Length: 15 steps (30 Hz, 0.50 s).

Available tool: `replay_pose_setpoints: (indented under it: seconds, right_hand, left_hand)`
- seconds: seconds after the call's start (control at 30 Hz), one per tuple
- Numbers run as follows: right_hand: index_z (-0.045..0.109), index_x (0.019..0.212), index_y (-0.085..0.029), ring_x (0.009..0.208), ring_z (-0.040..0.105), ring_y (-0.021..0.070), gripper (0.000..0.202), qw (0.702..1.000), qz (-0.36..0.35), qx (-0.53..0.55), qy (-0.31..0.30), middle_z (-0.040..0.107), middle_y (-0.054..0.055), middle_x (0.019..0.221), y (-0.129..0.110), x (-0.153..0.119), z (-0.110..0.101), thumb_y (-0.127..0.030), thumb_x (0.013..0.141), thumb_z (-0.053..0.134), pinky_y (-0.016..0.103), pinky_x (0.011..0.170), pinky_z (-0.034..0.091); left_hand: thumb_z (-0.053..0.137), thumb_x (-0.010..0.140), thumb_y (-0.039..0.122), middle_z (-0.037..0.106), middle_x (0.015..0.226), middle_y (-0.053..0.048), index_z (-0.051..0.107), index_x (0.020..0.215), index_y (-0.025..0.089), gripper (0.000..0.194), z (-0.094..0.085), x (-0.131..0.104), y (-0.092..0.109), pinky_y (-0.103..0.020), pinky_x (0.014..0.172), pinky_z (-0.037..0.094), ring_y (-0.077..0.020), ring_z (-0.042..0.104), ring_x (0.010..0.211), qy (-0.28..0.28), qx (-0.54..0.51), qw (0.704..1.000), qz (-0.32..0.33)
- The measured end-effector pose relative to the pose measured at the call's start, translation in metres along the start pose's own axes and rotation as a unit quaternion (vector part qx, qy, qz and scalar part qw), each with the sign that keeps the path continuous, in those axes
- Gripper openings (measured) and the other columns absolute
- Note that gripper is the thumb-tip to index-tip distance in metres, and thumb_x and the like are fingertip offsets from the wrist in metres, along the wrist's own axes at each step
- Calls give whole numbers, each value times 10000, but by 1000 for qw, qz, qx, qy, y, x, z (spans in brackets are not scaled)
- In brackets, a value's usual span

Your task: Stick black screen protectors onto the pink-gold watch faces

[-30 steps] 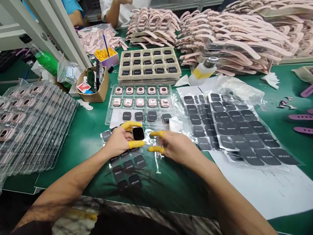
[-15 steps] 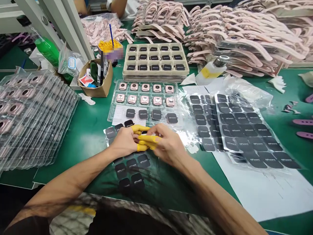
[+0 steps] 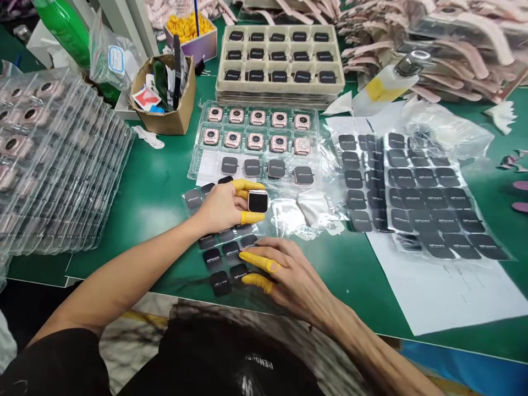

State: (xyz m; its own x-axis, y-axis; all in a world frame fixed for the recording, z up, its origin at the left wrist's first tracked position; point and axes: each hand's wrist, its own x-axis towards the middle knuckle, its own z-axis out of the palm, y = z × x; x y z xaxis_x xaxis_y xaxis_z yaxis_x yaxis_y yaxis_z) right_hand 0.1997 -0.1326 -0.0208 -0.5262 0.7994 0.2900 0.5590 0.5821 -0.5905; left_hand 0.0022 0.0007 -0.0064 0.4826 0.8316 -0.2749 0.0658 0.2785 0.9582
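Observation:
My left hand [image 3: 225, 208], with yellow finger cots on thumb and finger, grips a smartwatch case [image 3: 258, 202] by its edges, the dark screen facing up. Below it, my right hand [image 3: 280, 269] is spread low over a sheet of black printed screen stickers [image 3: 212, 258]; its cot-covered fingers are apart, near the stickers at the sheet's right side. Beyond the hands lies a clear plastic tray [image 3: 193, 159] with pink watch cases in two rows. In its front row, several black-covered pieces [image 3: 252, 168] sit over a white paper.
Stacked trays of watches [image 3: 61, 165] rise at the left. A cardboard box [image 3: 181, 110] of odds and ends and a beige tray [image 3: 280, 85] stand behind. To the right are a bottle [image 3: 383, 88], more sticker sheets [image 3: 424, 198], crumpled clear film [image 3: 301, 214] and white paper [image 3: 437, 302].
My hands were together around the watch case; now they are apart. The right hand has moved down to the sticker sheet, while the left keeps the case. The view has tilted downward.

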Motion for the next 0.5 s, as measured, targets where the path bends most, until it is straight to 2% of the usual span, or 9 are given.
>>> replay_pose_setpoints:
  seconds: [0.07,0.13,0.2,0.27,0.33,0.5]
  right_hand:
    - [585,1430,-359,1089,680,311,522,1000,0,3,20,822,23,1051,1,4,10,-270,943,750,479,848,596]
    - [652,1320,-326,942,662,276,410,999,-4,-11,40,813,5,912,4,11,11,-238,935,762,433,764,555]
    - [685,1206,-304,851,621,236,299,998,-31,-19,50,812,-19,883,6,19,8,-168,943,731,393,708,499]
    - [688,1148,-295,829,594,215,274,996,-67,-12,60,822,-36,916,5,25,4,-106,950,683,378,698,468]
    - [682,1161,-291,819,582,207,301,994,-85,-4,75,821,-38,923,3,29,3,-78,950,657,374,705,456]
    - [662,1281,-297,785,578,211,426,994,-40,0,102,778,-29,824,-1,29,10,-82,916,710,373,695,468]
  left_hand:
    - [899,641,63,737,919,-41,712,1295,100,681,0,0,-1,-195,631,489,-74,613,673,-6,0,1000,-3]
    - [903,622,55,740,905,-31,721,1278,119,683,-1,0,-2,-206,631,486,-82,615,669,-11,1,1000,-5]
    - [897,617,50,740,899,-19,727,1259,140,671,-1,1,-4,-218,644,492,-88,619,669,-12,0,1000,-2]
    - [891,632,57,734,884,-10,731,1247,149,642,-2,2,-5,-230,653,493,-84,607,655,-11,1,1000,4]
    - [900,642,75,722,860,-6,729,1256,143,641,-3,2,-6,-241,652,491,-83,595,639,-9,-3,1000,6]
    - [931,605,84,732,892,-21,710,1287,134,718,-4,3,-7,-230,635,490,-89,624,669,-27,-41,999,-4]
